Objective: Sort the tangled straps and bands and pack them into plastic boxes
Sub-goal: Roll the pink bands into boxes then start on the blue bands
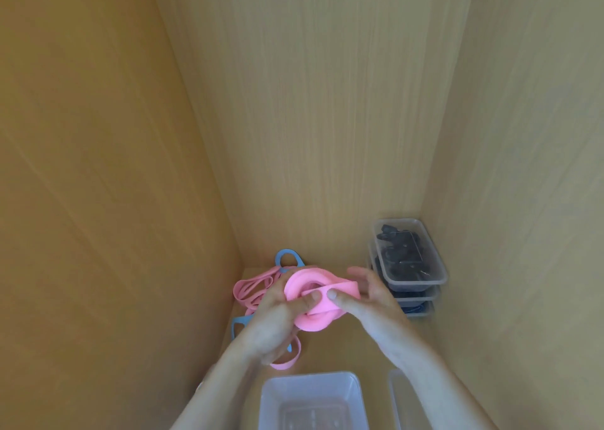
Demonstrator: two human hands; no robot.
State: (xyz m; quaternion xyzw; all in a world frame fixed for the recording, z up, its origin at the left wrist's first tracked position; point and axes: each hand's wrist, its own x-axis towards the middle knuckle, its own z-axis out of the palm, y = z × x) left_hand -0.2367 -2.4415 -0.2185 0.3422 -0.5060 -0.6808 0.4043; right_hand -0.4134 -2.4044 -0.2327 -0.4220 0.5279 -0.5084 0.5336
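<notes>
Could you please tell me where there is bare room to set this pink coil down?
Bare wood lies between the clear box and the held pink coil, and in front of the stacked boxes. The left corner is crowded with loose bands.

No text, label, brand, number or sign can be read on anything in view.

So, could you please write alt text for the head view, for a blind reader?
A left hand and right hand pinch a coiled pink band inside a wooden cabinet. To its left lie loose pink and blue bands, an open clear box sits nearest the camera, and stacked boxes of dark items stand at the right.
</notes>
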